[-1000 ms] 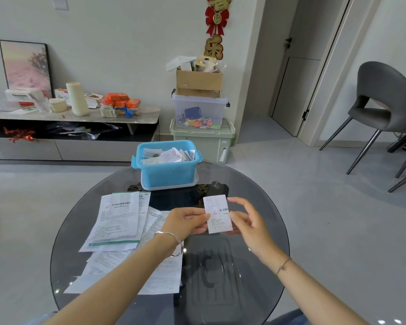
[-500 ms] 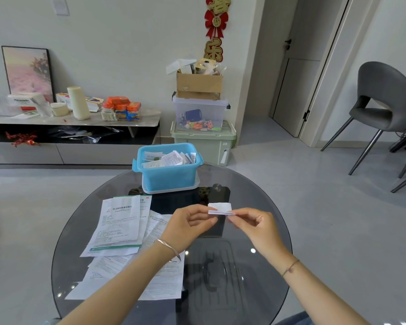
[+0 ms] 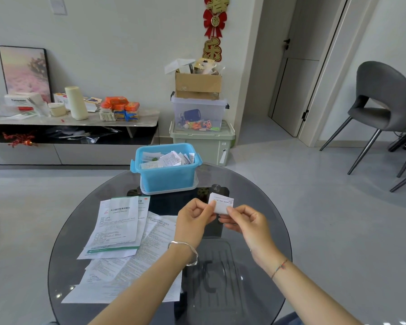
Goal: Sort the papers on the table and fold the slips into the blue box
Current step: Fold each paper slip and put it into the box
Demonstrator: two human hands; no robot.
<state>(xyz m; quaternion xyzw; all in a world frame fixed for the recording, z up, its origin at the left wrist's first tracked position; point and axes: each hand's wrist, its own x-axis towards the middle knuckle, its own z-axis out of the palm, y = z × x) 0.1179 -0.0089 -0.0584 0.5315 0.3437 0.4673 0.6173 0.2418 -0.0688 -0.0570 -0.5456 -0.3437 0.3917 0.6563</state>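
Observation:
A small folded white slip [image 3: 221,204] is pinched between both hands above the middle of the round glass table [image 3: 263,207]. My left hand [image 3: 193,221] grips its left edge and my right hand [image 3: 246,222] its lower right corner. The blue box [image 3: 165,175] stands at the table's far side, holding several folded slips. A spread of unfolded printed papers [image 3: 120,231] lies on the table's left half, partly under my left forearm.
Beyond the table stand stacked storage bins with a cardboard box [image 3: 198,84] on top, and a low shelf [image 3: 70,124] with clutter at the left. A grey chair [image 3: 382,104] is at the right. Grey floor surrounds the table.
The slip was upright and taller a second ago; it has been folded down to a smaller piece and now tilts up again, both hands still holding it.

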